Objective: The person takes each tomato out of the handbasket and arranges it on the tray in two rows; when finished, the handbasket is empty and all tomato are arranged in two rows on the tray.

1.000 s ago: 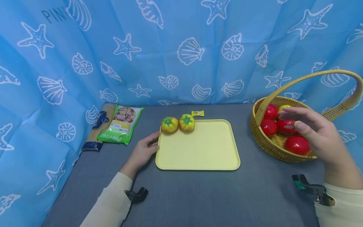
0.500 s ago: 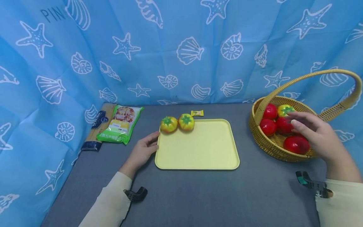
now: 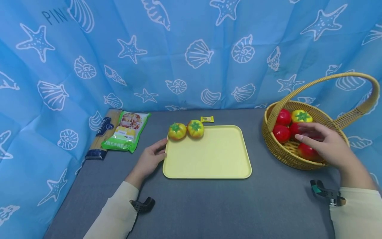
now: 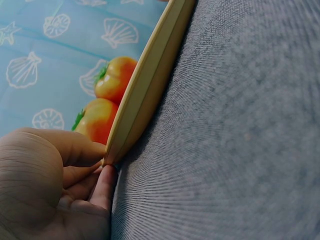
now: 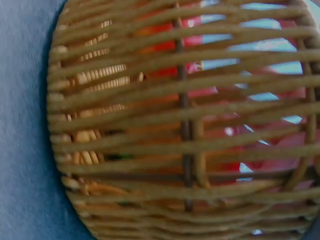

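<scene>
My left hand (image 3: pixel 150 161) pinches the left rim of a pale yellow tray (image 3: pixel 209 159); in the left wrist view, its fingers (image 4: pixel 102 187) meet at the tray's edge. Two yellow-orange toy tomatoes (image 3: pixel 195 129) with green tops sit side by side at the tray's back left corner. Over a wicker basket (image 3: pixel 273 146) on the right, my right hand (image 3: pixel 329 144) reaches in with its fingers and thumb apart, around a shiny red fruit (image 3: pixel 294 130). Part of that fruit is hidden behind the hand. The right wrist view shows mostly the basket's woven side (image 5: pixel 185 115).
More red fruits (image 3: pixel 281 133) and another yellow tomato (image 3: pixel 301 116) lie in the basket, under its tall arched handle (image 3: pixel 328 79). A small yellow packet (image 3: pixel 207 119) lies behind the tray. A green food bag (image 3: pixel 126 131) overlaps a pasta pack (image 3: pixel 101 139) at the left.
My right hand has moved down and slightly left, deeper into the basket among the red fruits, uncovering the yellow tomato there. My left hand and the tray have stayed in place.
</scene>
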Motion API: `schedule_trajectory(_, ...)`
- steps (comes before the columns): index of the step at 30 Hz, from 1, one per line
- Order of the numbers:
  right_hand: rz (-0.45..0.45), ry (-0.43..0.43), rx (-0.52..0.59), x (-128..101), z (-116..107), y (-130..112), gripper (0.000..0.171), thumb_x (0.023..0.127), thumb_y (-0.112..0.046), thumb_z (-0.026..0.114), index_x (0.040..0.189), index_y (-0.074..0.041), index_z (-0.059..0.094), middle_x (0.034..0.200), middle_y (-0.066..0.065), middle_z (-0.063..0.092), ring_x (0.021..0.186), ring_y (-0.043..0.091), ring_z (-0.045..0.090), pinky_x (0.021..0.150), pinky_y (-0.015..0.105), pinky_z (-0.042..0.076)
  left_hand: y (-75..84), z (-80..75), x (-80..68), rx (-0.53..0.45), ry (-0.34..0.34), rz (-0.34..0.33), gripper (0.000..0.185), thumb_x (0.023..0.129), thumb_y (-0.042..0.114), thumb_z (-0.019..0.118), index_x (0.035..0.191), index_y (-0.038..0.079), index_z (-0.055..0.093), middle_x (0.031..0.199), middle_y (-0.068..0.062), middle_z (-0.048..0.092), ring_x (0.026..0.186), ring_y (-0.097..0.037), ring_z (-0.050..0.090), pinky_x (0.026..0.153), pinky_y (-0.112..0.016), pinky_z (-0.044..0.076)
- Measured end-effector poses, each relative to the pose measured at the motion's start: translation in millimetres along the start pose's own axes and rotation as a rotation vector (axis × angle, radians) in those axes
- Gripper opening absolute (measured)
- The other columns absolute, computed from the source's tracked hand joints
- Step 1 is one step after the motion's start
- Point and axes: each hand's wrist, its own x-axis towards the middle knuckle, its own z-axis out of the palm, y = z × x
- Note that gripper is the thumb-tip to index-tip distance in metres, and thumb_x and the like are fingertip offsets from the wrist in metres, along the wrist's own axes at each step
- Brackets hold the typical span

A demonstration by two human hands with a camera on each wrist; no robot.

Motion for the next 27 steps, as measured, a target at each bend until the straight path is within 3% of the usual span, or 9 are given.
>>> schedule_trajectory(3,0.011,-0.056,-0.05,-0.3,-2.8,-0.7,0.06,0.108,-0.033,0.07,0.152,0.003,0.052,0.144,0.033,0.055,0.118,0.029,0.055,0.072,0.011,0.05,1.8,0.6,-0.9,-0.003,0.001,0.003,0.06,0.104,-0.001,0.064,0.162,0.002,0.05,0.169,-0.014,0.044,0.153,-0.028,0.043,0.117,-0.04,0.046)
schedule_trajectory(7,0.011,-0.149,-0.13,1.1,-4.9,-0.3,0.066,0.103,-0.033,0.077,0.152,0.004,0.052,0.141,0.035,0.056,0.123,0.054,0.051,0.073,0.027,0.056,2.9,1.2,-1.3,-0.007,0.003,0.011,0.06,0.104,-0.002,0.064,0.162,0.001,0.05,0.168,-0.014,0.045,0.153,-0.028,0.043,0.117,-0.04,0.047)
schedule_trajectory(15,0.015,-0.276,-0.201,-0.5,-8.2,-4.0,0.075,0.092,-0.022,0.09,0.15,0.006,0.052,0.141,0.037,0.053,0.124,0.058,0.046,0.074,0.049,0.065,2.8,2.2,-0.9,0.001,0.009,0.012,0.06,0.103,-0.002,0.064,0.161,0.001,0.051,0.167,-0.014,0.046,0.153,-0.028,0.043,0.117,-0.041,0.047)
schedule_trajectory(19,0.027,-0.32,-0.227,-0.9,-10.5,-5.3,0.076,0.086,-0.016,0.093,0.147,0.008,0.054,0.135,0.038,0.053,0.12,0.062,0.044,0.072,0.053,0.066,3.1,2.4,-0.7,0.003,0.01,0.019,0.059,0.103,-0.002,0.064,0.161,0.0,0.051,0.167,-0.014,0.046,0.152,-0.028,0.044,0.117,-0.041,0.047)
schedule_trajectory(27,0.035,-0.281,-0.233,-1.9,-11.2,-4.2,0.076,0.089,-0.023,0.092,0.147,0.007,0.053,0.134,0.039,0.05,0.119,0.063,0.042,0.07,0.057,0.066,0.3,1.3,-0.8,0.008,0.005,0.02,0.059,0.104,-0.001,0.064,0.161,0.002,0.051,0.168,-0.013,0.045,0.152,-0.029,0.044,0.118,-0.043,0.046)
